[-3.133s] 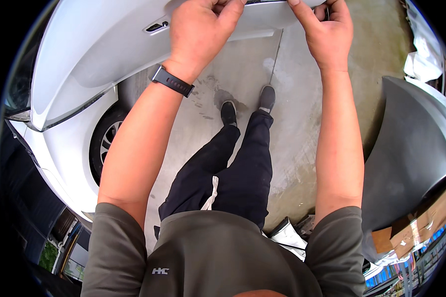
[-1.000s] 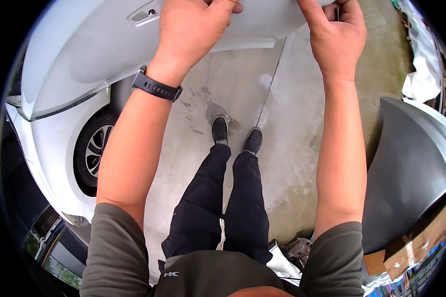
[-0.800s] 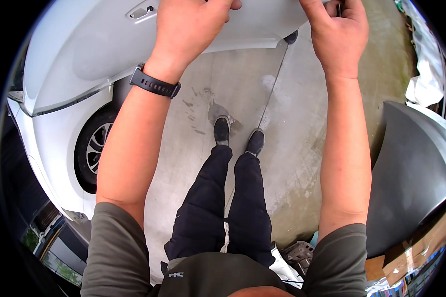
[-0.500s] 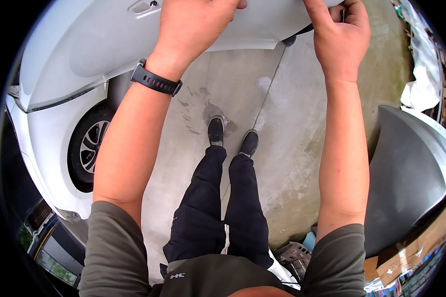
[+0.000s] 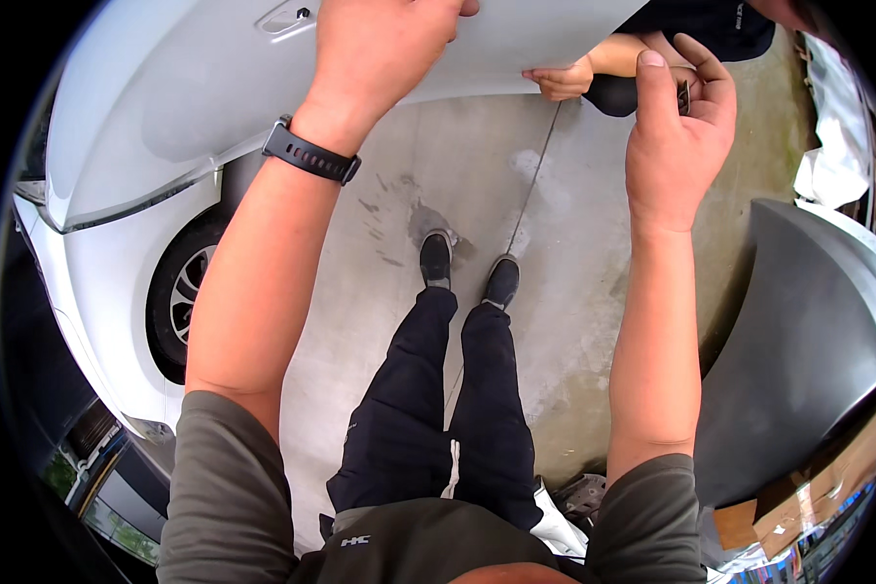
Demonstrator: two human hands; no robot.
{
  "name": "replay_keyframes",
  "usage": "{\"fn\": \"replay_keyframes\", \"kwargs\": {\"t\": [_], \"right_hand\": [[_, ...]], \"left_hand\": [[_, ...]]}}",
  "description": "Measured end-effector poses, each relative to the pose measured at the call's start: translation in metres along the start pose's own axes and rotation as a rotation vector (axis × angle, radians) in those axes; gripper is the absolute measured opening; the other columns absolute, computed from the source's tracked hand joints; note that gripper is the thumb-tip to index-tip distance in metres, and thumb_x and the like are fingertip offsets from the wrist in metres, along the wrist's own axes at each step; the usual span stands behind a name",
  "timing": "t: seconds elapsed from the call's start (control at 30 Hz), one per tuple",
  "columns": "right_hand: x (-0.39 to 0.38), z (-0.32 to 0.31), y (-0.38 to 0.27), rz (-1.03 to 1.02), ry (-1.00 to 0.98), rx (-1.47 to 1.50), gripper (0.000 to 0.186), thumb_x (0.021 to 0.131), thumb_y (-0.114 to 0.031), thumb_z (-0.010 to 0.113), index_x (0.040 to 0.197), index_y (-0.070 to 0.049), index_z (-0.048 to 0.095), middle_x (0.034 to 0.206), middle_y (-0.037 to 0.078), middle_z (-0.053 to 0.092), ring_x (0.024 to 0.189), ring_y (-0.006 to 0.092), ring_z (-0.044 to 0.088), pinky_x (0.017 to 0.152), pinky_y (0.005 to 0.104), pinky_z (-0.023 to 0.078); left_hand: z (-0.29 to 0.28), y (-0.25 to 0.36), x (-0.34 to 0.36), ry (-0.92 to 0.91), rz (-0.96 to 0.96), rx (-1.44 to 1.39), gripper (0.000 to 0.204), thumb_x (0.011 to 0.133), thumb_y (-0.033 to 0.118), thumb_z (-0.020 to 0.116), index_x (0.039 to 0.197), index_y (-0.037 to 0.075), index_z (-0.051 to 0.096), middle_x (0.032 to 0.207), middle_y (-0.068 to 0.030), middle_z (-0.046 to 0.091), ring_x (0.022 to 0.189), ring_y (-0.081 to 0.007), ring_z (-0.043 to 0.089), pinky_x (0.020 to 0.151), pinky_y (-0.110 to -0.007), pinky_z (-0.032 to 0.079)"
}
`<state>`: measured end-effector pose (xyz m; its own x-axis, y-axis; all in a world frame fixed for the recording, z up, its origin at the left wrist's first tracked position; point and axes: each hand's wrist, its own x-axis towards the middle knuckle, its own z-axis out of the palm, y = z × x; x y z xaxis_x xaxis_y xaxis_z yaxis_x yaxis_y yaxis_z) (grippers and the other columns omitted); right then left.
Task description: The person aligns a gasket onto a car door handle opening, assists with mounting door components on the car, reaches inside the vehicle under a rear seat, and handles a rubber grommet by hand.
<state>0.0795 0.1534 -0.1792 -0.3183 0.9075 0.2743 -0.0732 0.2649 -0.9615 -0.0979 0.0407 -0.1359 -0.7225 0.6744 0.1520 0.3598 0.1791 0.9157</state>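
My left hand (image 5: 384, 58), with a black watch band on the wrist, is over the white car door panel (image 5: 214, 88). Its fingers look curled, but the top edge cuts most of them off. My right hand (image 5: 679, 156) is off the panel's right end, thumb and forefinger raised. Its other fingers curl round a small dark metal piece (image 5: 684, 97), partly hidden. Another person's hand (image 5: 560, 80) touches the panel's lower right edge. An empty handle recess (image 5: 287, 18) shows in the panel.
On the left is a white car's fender with its wheel (image 5: 187, 297). A grey curved body panel (image 5: 798, 341) stands at the right, near torn cardboard (image 5: 808, 506). Silvery wrapping (image 5: 832, 165) lies at the far right. Concrete floor (image 5: 555, 321) surrounds my feet.
My right hand has come away from the panel's edge, moving down a little. Another person's hand and arm have appeared at that edge. My left hand has hardly moved.
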Motion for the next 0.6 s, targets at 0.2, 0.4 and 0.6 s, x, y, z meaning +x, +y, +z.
{"fn": "replay_keyframes", "kwargs": {"t": [0.2, 0.4, 0.6], "right_hand": [[-0.029, 0.020, -0.019, 0.056, -0.439, 0.134, 0.047, 0.093, -0.014, 0.072, 0.134, 0.002, 0.055, 0.076, -0.002, 0.061, 0.073, 0.0067, 0.056, 0.074, 0.0258, 0.049], [-0.024, 0.066, -0.044, 0.351, -0.425, 0.367, 0.089, 0.096, -0.003, 0.065, 0.160, 0.011, 0.005, 0.078, -0.001, 0.057, 0.067, 0.0027, 0.050, 0.060, 0.0186, 0.040], [-0.027, 0.082, -0.048, 0.482, -0.366, 0.816, 0.091, 0.097, -0.006, 0.065, 0.160, 0.010, 0.001, 0.083, 0.001, 0.062, 0.067, 0.0036, 0.052, 0.060, 0.0187, 0.041]], "left_hand": [[0.004, -0.008, 0.007, -0.001, -0.032, 0.010, 0.033, 0.101, 0.028, 0.069, 0.082, 0.002, 0.068, 0.074, -0.0047, 0.071, 0.059, -0.0080, 0.059, 0.055, -0.025, 0.048], [0.002, -0.009, 0.006, 0.012, 0.016, 0.023, 0.032, 0.101, 0.028, 0.071, 0.082, 0.002, 0.068, 0.072, -0.0041, 0.071, 0.061, -0.0063, 0.060, 0.054, -0.024, 0.047], [0.002, -0.005, 0.003, -0.031, -0.103, -0.164, 0.029, 0.101, 0.022, 0.071, 0.080, 0.002, 0.066, 0.070, -0.0015, 0.067, 0.060, -0.0048, 0.058, 0.051, -0.023, 0.044]]}}
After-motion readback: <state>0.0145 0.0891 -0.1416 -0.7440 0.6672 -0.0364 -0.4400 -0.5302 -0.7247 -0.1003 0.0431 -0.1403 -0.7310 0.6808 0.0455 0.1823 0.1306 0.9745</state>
